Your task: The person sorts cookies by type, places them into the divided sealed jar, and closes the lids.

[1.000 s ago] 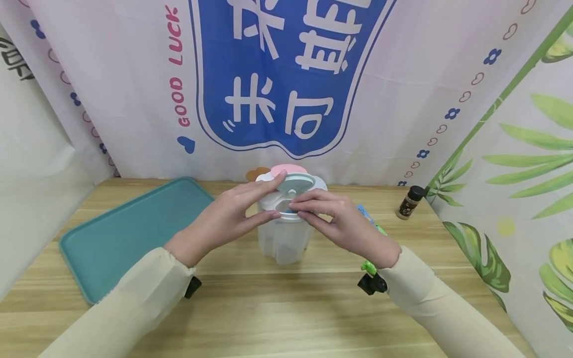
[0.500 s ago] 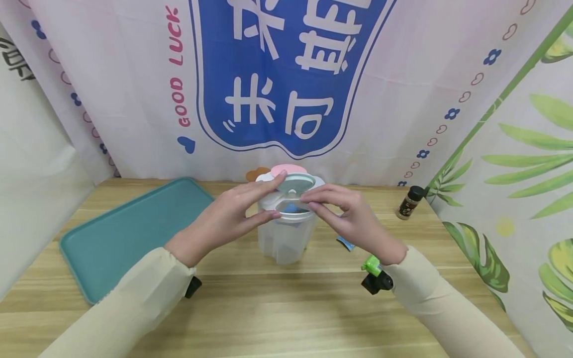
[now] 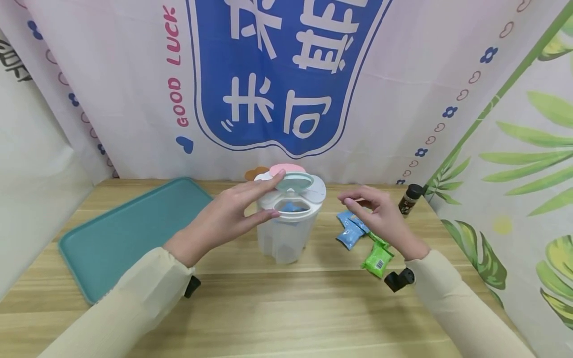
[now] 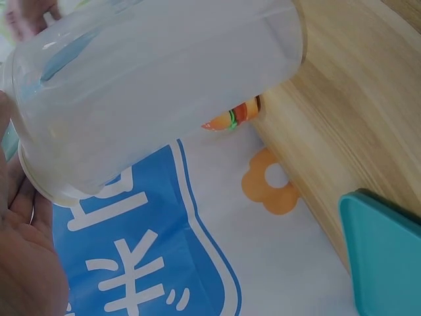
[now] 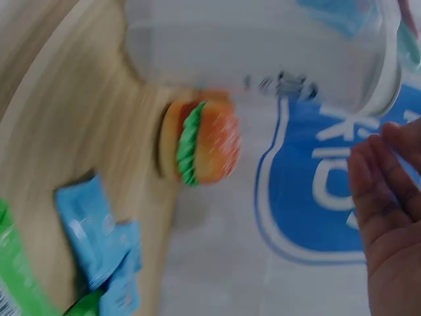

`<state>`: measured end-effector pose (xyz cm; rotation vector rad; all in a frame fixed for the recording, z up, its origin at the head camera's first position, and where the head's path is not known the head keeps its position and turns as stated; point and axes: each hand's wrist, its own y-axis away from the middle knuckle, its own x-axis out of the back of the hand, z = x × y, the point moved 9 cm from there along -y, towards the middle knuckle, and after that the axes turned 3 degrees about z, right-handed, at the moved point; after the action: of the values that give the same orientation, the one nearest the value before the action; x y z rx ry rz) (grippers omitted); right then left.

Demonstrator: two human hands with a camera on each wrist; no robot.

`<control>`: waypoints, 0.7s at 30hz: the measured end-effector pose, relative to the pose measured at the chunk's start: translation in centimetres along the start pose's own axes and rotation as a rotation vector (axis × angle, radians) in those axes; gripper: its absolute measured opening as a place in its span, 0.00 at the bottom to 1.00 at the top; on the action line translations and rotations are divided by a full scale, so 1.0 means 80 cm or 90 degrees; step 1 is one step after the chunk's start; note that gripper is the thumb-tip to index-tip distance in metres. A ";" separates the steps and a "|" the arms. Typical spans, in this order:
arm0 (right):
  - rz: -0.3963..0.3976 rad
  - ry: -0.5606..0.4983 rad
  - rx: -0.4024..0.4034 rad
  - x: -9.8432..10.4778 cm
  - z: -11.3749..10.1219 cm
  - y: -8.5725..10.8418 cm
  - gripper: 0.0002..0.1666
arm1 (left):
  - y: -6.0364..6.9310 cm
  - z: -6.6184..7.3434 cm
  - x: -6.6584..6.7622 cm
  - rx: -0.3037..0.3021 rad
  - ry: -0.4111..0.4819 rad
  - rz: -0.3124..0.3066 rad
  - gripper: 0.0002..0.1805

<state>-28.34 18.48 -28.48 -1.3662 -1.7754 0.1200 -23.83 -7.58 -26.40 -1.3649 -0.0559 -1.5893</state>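
Observation:
A clear plastic storage canister [image 3: 284,241] with a white lid stands upright on the table. Its mint-green flap [image 3: 295,183] is raised, and something blue [image 3: 292,207] shows through the opening below it. My left hand [image 3: 224,214] touches this flap with straight fingers, the thumb against the opening's rim. To the right of the canister, my right hand [image 3: 376,211] hovers with loosely bent fingers and nothing visible in them. Under and beside it lie blue snack packets [image 3: 350,234] and green snack packets [image 3: 377,260]. The right wrist view shows a toy hamburger [image 5: 202,141] near the canister.
On the left lies a teal tray [image 3: 134,233]. A spice bottle [image 3: 409,199] with a black cap stands at the back right. Printed curtains [image 3: 147,99] hang along the table's back edge.
My right hand has drawn away from the canister's opening to the right, over the packets, uncovering the opening and more packets. My left hand stays at the flap.

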 end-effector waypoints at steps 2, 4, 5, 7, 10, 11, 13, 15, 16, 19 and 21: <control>-0.025 0.057 -0.062 0.002 0.027 0.005 0.10 | 0.000 0.000 0.000 -0.002 0.000 0.000 0.43; -0.054 0.102 -0.124 0.003 0.056 0.012 0.11 | 0.000 0.000 0.000 -0.004 0.002 0.003 0.43; -0.068 0.119 -0.153 0.003 0.070 0.015 0.12 | 0.000 0.001 0.000 -0.005 0.003 0.003 0.43; -0.091 0.143 -0.196 0.005 0.097 0.022 0.13 | 0.000 0.001 0.001 -0.006 0.006 0.005 0.43; -0.116 0.173 -0.243 0.005 0.134 0.033 0.15 | 0.000 0.000 0.001 -0.004 0.005 0.004 0.43; -0.124 0.181 -0.260 0.004 0.145 0.036 0.15 | 0.000 0.000 0.001 -0.003 0.005 0.003 0.43; -0.139 0.195 -0.290 0.002 0.164 0.041 0.16 | 0.001 -0.001 0.000 0.000 0.005 0.001 0.43; -0.159 0.204 -0.317 -0.001 0.177 0.045 0.18 | 0.001 0.000 0.000 0.001 0.006 0.000 0.43; -0.166 0.207 -0.324 -0.002 0.182 0.047 0.18 | 0.001 0.000 0.000 0.001 0.005 -0.001 0.43; -0.184 0.210 -0.333 -0.007 0.190 0.048 0.18 | 0.001 0.000 0.000 0.002 0.007 -0.003 0.42; -0.195 0.210 -0.334 -0.010 0.195 0.049 0.18 | 0.001 0.000 0.000 0.003 0.007 -0.004 0.42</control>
<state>-35.90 25.68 -40.70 -1.3442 -1.7669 -0.7416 -23.76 -7.63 -26.46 -1.3541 -0.0569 -1.6009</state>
